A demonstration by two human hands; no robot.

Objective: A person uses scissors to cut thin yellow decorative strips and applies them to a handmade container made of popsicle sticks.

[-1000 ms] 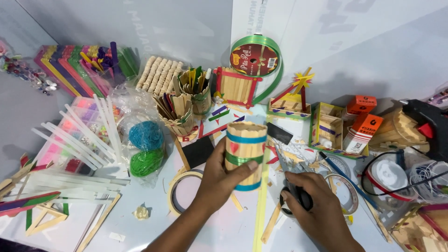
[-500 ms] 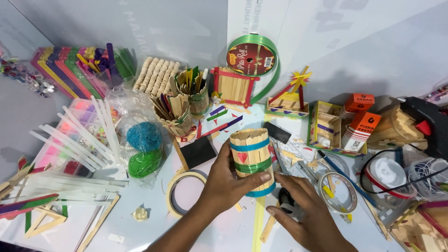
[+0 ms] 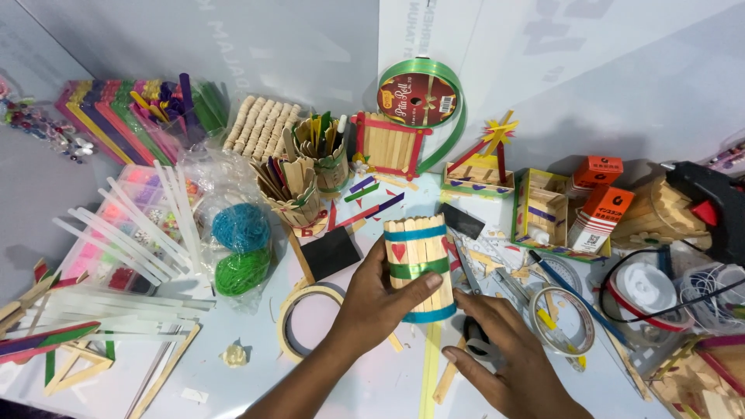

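Cluttered pale grey table [image 3: 590, 93]

Pale grey tabletop [image 3: 116, 46], crowded with craft supplies. Far left: fanned coloured craft sticks [image 3: 109, 124]; beside them a row of plain wooden pegs [image 3: 260, 128]. Green ribbon spool [image 3: 423, 97] at the far middle. Left side: clear glue sticks [image 3: 147, 225] over a bead box [image 3: 116, 240], bagged blue and green yarn balls [image 3: 240, 248]. Masking tape roll [image 3: 299, 322] near centre. Right: two orange boxes [image 3: 601, 198], black glue gun [image 3: 710, 206], clear tape ring [image 3: 563, 318].
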